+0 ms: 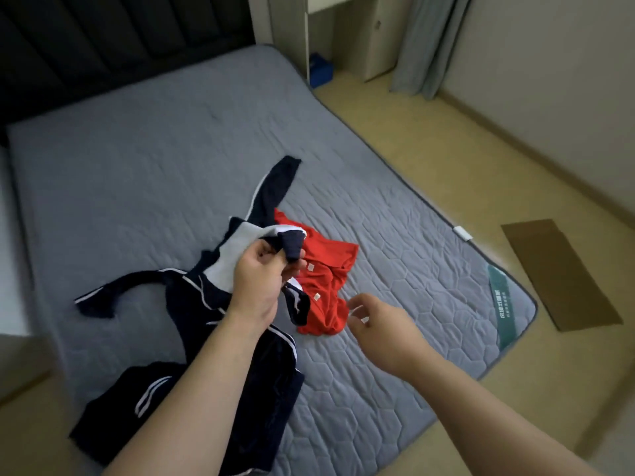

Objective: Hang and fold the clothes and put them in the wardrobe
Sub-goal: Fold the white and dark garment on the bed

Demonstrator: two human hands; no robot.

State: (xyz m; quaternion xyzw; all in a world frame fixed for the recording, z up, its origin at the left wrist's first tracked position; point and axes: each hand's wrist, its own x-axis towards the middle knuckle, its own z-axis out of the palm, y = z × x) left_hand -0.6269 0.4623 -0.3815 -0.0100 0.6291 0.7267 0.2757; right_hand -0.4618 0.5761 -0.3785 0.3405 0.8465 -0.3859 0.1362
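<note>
Navy jacket (pixel 220 304) in left hand (pixel 261 280)

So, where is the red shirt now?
In the head view the red shirt lies on the grey mattress, right of the navy jacket, by the right hand.

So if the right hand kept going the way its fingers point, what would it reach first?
Most likely the red shirt: the right hand is open beside its edge, fingers aimed up-left at it. Depth is unclear, so it could pass just above the cloth.
</note>
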